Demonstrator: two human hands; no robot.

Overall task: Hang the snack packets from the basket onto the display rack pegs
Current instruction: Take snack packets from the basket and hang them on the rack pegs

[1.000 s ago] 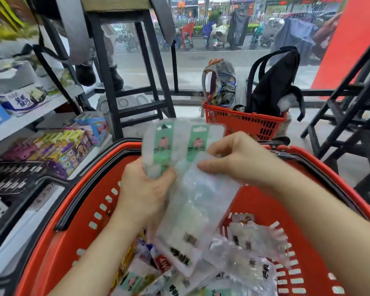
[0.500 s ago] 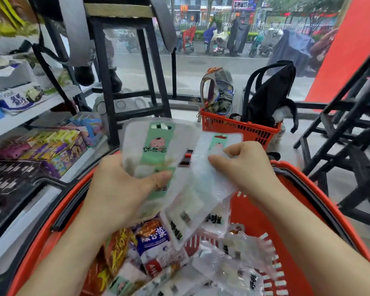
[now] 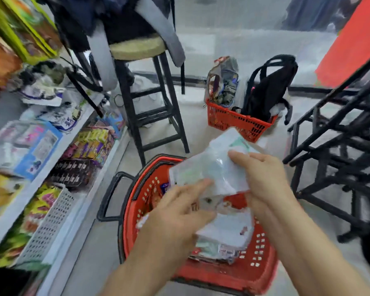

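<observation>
A red plastic basket stands on the floor below me with several snack packets lying in it. Above the basket I hold a small stack of white and green snack packets. My left hand grips the stack's lower left part, thumb on top. My right hand pinches its upper right edge. The frame is blurred by motion. No peg of a display rack shows clearly.
Shelves with packed goods run along the left. A black stool with a bag on it stands ahead. A second red basket holds a black backpack. Black metal racks crowd the right.
The view has risen and pulled back, so the basket now looks smaller and lower. Both hands have lifted the packet stack higher above the basket and still hold it.
</observation>
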